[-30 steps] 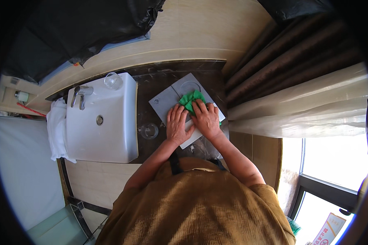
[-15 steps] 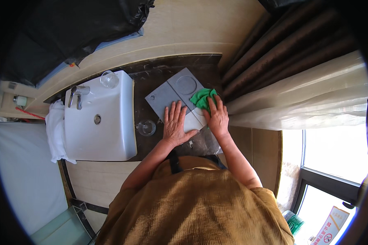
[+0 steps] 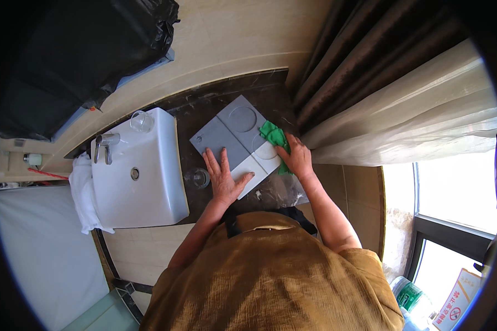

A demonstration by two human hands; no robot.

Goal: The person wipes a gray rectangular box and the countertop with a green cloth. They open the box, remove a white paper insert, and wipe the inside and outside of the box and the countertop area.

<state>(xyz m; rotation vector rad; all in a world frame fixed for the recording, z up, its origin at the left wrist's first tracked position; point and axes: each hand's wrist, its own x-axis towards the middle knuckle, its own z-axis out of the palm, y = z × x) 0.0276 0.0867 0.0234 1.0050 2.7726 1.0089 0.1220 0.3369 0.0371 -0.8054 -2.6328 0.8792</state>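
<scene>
The left hand [image 3: 223,181] is resting, fingers splayed, on a grey-and-white rectangular slab [image 3: 223,135] beneath them; the right hand [image 3: 300,159] is grasping a crumpled green cloth [image 3: 273,133] under its fingers.

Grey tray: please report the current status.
Left hand spread on grey tray. Right hand holding green cloth at tray edge. Glass left of tray, clear of cloth.

This looks like a bathroom: a white sink [image 3: 157,182] with a metal tap [image 3: 107,142] on a dark counter [image 3: 201,114], a towel [image 3: 86,194] (rather rumpled) beside it.
</scene>
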